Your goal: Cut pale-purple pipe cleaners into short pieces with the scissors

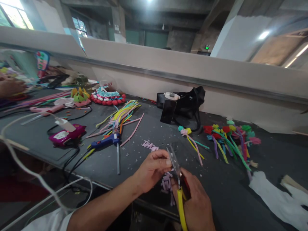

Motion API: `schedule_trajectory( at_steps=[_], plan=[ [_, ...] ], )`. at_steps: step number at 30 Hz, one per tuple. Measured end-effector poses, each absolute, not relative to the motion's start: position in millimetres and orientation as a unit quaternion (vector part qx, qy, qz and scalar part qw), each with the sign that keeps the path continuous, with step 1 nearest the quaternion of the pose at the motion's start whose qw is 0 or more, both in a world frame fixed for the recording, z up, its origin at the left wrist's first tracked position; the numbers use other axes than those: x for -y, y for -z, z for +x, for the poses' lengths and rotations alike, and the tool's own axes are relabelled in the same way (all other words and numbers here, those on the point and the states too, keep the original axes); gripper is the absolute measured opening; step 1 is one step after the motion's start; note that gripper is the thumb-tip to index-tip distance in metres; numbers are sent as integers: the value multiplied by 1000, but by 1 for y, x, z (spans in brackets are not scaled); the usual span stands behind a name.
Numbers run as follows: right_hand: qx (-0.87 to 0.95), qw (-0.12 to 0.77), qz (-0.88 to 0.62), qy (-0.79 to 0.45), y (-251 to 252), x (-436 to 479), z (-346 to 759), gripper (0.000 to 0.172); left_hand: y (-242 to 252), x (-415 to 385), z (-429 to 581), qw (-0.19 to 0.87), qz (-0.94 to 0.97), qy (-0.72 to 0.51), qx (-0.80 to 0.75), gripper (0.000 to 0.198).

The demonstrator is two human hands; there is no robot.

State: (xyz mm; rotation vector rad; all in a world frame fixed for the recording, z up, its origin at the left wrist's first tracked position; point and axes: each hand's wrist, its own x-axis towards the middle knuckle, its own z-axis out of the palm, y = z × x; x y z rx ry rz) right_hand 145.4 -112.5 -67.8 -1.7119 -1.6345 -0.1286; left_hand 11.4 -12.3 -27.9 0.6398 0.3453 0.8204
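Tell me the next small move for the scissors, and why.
Probably ease the fingertips of the left hand slightly away before closing the scissors: the right hand holds them with the tips apparently parted, and the left fingertips sit right beside the blades.

Scissors: yellow handles, silver-grey blades. Cut pieces nearest the scissors: lilac. Farther pieces: paler, pinkish lilac. Surface: dark grey, flecked with white specks. Glue gun: deep blue. Second glue gun: pale pink. Box: magenta, with a white label. Plug: white. Strip bundle: yellow, pink, turquoise and orange, each strip plain. Small flower trio: turquoise, pink and yellow heads, stems matching. Large flower bunch: red, yellow, green, turquoise, pink, purple. Round ornament: red outer row, white and pale blue within; blur leaves its finer pattern uncertain. Phone, bag: both black. Cloth: white.
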Motion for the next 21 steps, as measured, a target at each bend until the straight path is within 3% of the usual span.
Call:
schedule_trajectory(
  at_steps=[21],
  plan=[
    [653,384,-648,72,66,113,147,27,27,14,14,853,331,-368,-167,16]
  ],
)
